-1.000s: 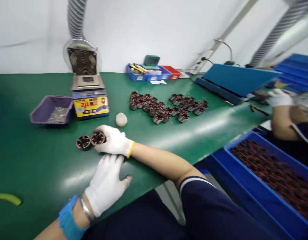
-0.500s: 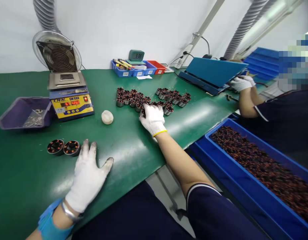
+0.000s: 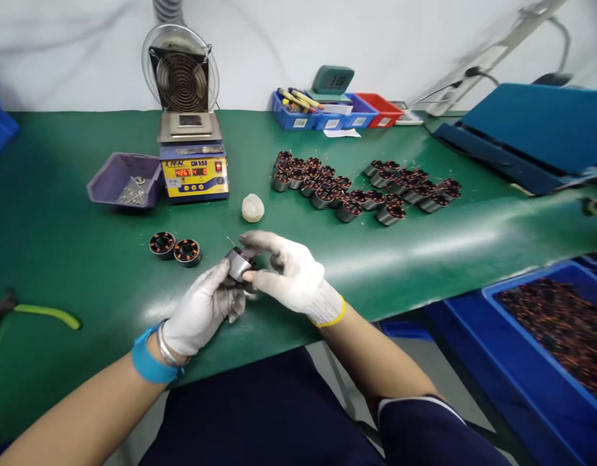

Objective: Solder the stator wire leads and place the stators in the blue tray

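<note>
Between my two gloved hands is a metal ring-shaped coil part, tilted above the green table, with a thin wire sticking up from it. My left hand is closed around its left and lower side. The thumb and fingers of my right hand grip it from the right. Two similar coil rings with orange windings lie to the left of my hands. Farther back on the right, several more coil parts stand in clusters. A whitish round piece sits just beyond my hands.
A yellow and blue soldering unit stands at the back left beside a purple tray. Green-handled pliers lie at the far left. Small bins and a clock are at the wall. A blue crate of parts is at the lower right.
My right hand has come back from the cluster with a coil part. My left hand has lifted off the table and closed on it. The view has turned left.
</note>
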Tool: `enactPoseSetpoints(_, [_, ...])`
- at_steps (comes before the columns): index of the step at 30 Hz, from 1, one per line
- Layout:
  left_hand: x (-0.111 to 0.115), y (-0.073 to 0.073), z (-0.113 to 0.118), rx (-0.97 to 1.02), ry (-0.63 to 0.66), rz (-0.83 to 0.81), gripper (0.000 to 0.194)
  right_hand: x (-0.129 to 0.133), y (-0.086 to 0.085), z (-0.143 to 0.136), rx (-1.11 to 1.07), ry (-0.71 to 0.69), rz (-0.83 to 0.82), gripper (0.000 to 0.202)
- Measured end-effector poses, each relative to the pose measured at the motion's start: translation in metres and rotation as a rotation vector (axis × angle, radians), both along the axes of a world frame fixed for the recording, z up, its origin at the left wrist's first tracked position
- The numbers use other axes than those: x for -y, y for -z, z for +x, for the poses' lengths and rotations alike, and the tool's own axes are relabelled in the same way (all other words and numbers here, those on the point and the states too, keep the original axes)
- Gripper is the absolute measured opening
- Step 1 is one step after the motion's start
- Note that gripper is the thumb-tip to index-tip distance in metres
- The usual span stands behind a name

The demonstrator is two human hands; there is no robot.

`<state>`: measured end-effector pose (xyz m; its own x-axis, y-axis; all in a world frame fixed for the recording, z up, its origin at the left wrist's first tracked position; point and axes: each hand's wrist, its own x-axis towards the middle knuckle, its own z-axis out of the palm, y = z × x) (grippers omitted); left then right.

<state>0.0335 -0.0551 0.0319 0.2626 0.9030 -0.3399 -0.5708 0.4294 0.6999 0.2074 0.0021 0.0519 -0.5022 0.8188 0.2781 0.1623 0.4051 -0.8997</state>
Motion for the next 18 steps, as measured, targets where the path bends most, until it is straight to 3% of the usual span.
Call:
enactPoseSetpoints(2, [0.000, 0.000, -0.002, -0.011, -0.103, -0.017, 0.031, -0.002, -0.004, -0.002, 0.003, 0.098, 0.166, 0.037])
enactPoseSetpoints(5, [-0.001, 0.001, -0.002, -0.009, -0.145, -0.051, 0.027, -0.007, -0.007, -0.002, 0.053, 0.170, 0.359, 0.015])
enactPoseSetpoints(9, [0.001, 0.000, -0.001, 0.034, -0.132, -0.023, 0.029, -0.008, -0.010, -0.006, 0.149, 0.177, 0.455, 0.008])
enactPoseSetpoints(12, [0.004, -0.010, -0.006, 0.140, -0.180, 0.000, 0.024, -0.006, -0.021, -0.011, 0.196, 0.175, 0.497, 0.009])
enactPoseSetpoints(16, [0.002, -0.028, -0.023, 0.276, -0.427, 0.031, 0.020, -0.002, -0.050, -0.020, 0.130, 0.084, 0.532, 0.009])
enactPoseSetpoints(18, [-0.001, -0.030, -0.026, 0.230, -0.456, 0.026, 0.030, 0.001, -0.064, -0.024, 0.102, -0.036, 0.502, 0.010])
